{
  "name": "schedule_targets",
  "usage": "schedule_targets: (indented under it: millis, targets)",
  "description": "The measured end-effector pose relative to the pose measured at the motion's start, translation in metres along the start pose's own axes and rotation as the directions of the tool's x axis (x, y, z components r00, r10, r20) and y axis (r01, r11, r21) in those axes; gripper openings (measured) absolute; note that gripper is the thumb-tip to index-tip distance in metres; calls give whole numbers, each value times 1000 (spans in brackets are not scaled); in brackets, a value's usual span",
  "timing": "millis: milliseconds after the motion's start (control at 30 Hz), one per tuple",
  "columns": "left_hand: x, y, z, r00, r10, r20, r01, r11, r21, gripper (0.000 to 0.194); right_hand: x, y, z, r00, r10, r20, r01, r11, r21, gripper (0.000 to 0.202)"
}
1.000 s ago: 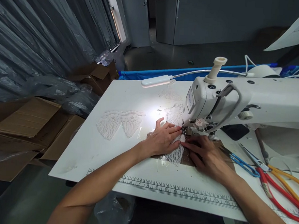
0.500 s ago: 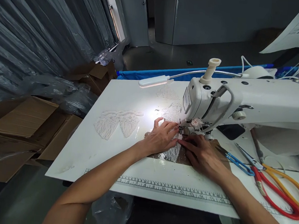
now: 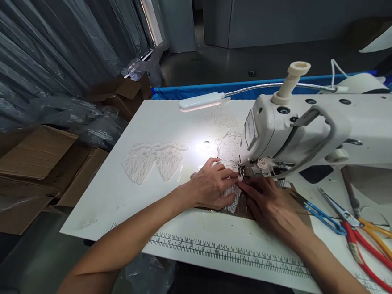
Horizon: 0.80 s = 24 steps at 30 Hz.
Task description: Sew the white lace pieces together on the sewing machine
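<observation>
My left hand [image 3: 213,184] lies over a white lace piece [image 3: 230,149], its fingers spread and pressing the lace down left of the needle area. The lace runs from behind the sewing machine [image 3: 274,121] toward the front of the table. My right hand [image 3: 269,201] is closed at the lace's right edge, its fingertips close to the presser foot [image 3: 243,172]. Fingers and machine head partly hide the lace there. A brown sheet [image 3: 245,209] lies under the lace and beneath my right hand.
Another lace piece [image 3: 155,160] with two pointed lobes lies on the white table [image 3: 104,203]. Blue thread snips [image 3: 325,218] and scissors [image 3: 354,229] with red and orange handles are at right. A lamp [image 3: 201,102] lights the table; cardboard boxes [image 3: 31,153] stand left.
My view has shifted slightly, so the machine appears larger and farther right. My left hand's fingers have shifted a little on the lace; both hands stay beside the presser foot.
</observation>
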<state>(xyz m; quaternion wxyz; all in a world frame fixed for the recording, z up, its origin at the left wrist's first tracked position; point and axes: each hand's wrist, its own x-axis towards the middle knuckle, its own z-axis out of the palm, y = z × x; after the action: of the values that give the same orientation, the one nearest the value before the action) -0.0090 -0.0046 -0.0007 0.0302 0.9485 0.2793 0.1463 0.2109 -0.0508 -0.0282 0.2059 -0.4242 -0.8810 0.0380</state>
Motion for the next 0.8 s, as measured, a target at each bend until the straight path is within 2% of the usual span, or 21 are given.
schedule_targets:
  millis: [200, 400, 600, 800]
  targets:
    - [2, 3, 1, 998, -53, 36, 53, 999, 3, 37, 5, -3, 0, 998, -8, -60, 5, 998, -58, 44]
    - [6, 13, 3, 987, -160, 34, 158, 986, 43, 37, 5, 7, 1, 998, 11, -56, -14, 998, -57, 40]
    - [11, 21, 3, 967, -253, 30, 251, 966, 66, 40, -2, 12, -3, 1000, 5, -5, -5, 998, 64, 38]
    - [11, 17, 8, 970, -239, -35, 241, 968, 74, 38, -9, 27, -3, 989, 135, 56, -144, 963, 228, 42]
